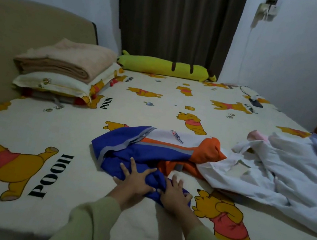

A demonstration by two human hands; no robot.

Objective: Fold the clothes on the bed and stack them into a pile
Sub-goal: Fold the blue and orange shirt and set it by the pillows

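Note:
A blue, orange and white jersey (149,149) lies crumpled on the bed near its front middle. My left hand (136,180) rests on the jersey's near blue part with its fingers spread and straight. My right hand (175,194) presses flat on the same blue cloth just to the right, and a ridge of cloth is bunched between the two hands. To the right, a heap of white and pale blue clothes (281,171) lies unfolded, overlapping the jersey's orange sleeve. A bit of pink cloth (256,135) shows at the back of the heap.
The bed sheet (50,124) is cream with bear prints. A folded beige blanket (66,58) sits on a pillow (56,84) at the back left by the headboard. A long yellow-green bolster (165,67) lies along the far edge. A dark remote (256,102) lies at the back right.

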